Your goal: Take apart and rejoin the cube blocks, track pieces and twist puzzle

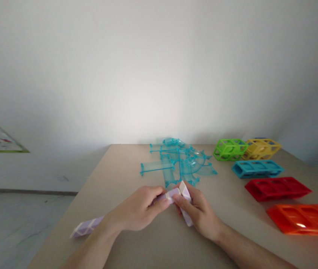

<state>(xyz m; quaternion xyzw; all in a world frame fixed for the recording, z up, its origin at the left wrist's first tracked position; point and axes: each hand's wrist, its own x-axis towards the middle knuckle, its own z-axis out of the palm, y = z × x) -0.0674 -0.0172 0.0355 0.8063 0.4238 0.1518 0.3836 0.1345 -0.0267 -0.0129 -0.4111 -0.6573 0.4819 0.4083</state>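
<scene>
beige worktop point(122, 173), white wall point(147, 74); your left grip point(136, 210) and right grip point(202, 215) both clasp the lilac segmented strip point(173, 192)

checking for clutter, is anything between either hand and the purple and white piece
Nothing visible: the left hand and right hand both touch the purple and white piece directly. The translucent blue parts lie beyond them.
</scene>
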